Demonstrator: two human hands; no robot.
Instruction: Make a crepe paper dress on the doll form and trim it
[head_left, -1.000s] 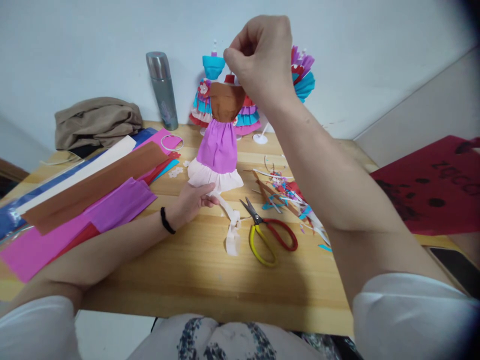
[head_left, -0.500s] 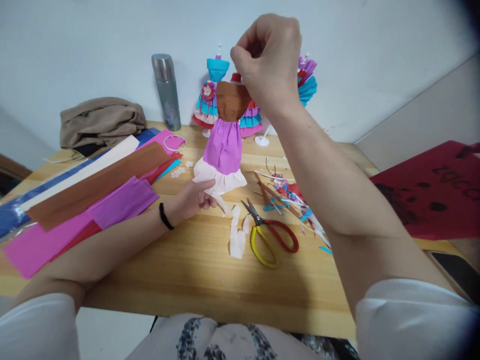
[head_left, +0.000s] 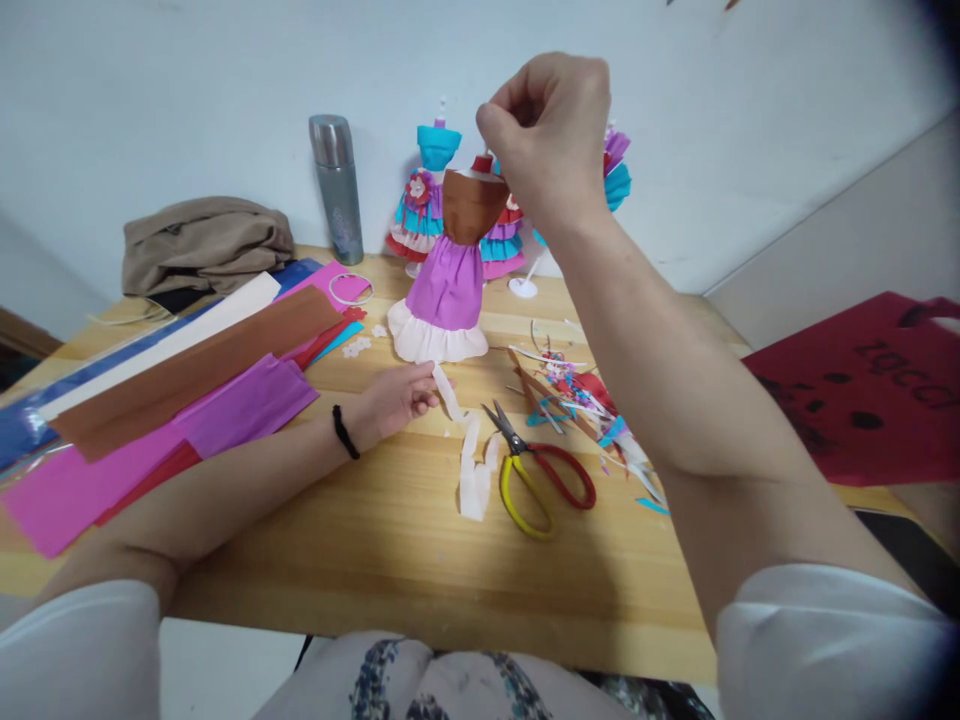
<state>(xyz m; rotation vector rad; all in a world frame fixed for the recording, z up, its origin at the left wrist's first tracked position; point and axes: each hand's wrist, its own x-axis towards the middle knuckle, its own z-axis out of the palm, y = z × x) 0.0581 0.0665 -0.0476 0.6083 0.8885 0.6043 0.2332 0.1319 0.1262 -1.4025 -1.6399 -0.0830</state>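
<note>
My right hand (head_left: 559,125) is raised, its thumb and fingers pinched at the top of a miniature dress form (head_left: 482,164); the exact grip is hidden behind them. The form wears a small dress (head_left: 450,285) with a brown bodice, purple skirt and white ruffled hem, tilted slightly above or at the table. Below the hem, my left hand (head_left: 397,400) is closed with a narrow white paper strip (head_left: 448,392) at its fingertips. The strip trails down to another piece of white paper (head_left: 474,480) on the wood. Beside that lie scissors (head_left: 525,462) with yellow and red handles, blades slightly apart.
Folded crepe paper sheets (head_left: 202,365) cover the left side. A steel flask (head_left: 337,190) and a brown cloth (head_left: 206,245) are behind them. Other dressed forms (head_left: 437,150) stand at the wall. Paper scraps (head_left: 574,385) and a red bag (head_left: 862,390) are on the right.
The right hand has come down slightly and to the right, and the dress form tilts more. My left hand has drawn away from the hem, the white strip now showing at its fingertips.
</note>
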